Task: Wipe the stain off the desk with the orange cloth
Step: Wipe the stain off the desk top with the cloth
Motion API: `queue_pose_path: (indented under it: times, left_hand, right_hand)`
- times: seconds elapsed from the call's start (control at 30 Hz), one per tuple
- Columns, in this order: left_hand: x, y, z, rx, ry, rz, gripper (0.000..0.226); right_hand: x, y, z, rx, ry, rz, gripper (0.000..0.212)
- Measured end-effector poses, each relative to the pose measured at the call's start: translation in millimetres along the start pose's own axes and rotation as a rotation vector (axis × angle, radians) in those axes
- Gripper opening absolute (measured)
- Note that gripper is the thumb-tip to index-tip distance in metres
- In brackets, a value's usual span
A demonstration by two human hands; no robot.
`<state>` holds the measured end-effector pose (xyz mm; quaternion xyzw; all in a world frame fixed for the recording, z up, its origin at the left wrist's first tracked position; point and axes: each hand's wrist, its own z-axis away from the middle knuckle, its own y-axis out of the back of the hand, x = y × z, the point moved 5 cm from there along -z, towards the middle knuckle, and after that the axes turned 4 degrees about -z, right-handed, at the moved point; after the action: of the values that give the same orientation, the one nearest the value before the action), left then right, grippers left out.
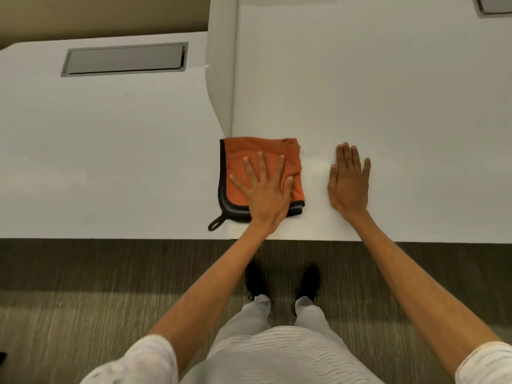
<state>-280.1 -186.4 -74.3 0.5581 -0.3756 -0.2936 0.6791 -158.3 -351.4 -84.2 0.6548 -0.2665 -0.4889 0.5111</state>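
**Left palm pressing the cloth flat on the surface**

The cloth (277, 156), orange with a dark border, is lying folded on the white surface (110, 162), close to its near edge. The left hand (264, 194) is resting on top of it, fingers spread wide and flat, so this grip is pinching nothing, only pressing down with the palm. The wrist is covering the cloth's near edge. A small black loop (215, 223) is sticking out from the cloth's near corner, to the left of that wrist and toward the person.

The right hand (348, 187) is lying just to the right of the cloth, apart from it, flat on the bare surface with fingers straight and close together, holding nothing. No stain is showing clearly on the surface.

Beyond the left grip, a raised white divider (221, 79) is running away from the person. Farther left, a grey recessed panel (124, 60) is sitting in the surface.
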Motion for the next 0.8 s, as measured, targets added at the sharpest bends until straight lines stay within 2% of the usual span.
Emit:
queue_pose_path:
  times: [0.2,0.33,0.57,0.8]
  left_hand:
    - [41,-4,-35,-0.008,-0.038,0.009,0.053]
    - [52,-7,-3,0.002,-0.142,-0.003,0.052]
    - [20,-17,86,-0.024,-0.078,0.008,0.054]
    - [41,-9,16,-0.039,-0.051,0.057,0.053]
  right_hand:
    - [2,0,-1,-0.020,0.003,0.009,0.053]
    - [2,-1,-2,-0.031,0.006,-0.006,0.052]
    - [5,-1,-2,-0.025,0.012,-0.024,0.053]
    - [3,0,0,-0.010,0.007,-0.017,0.052]
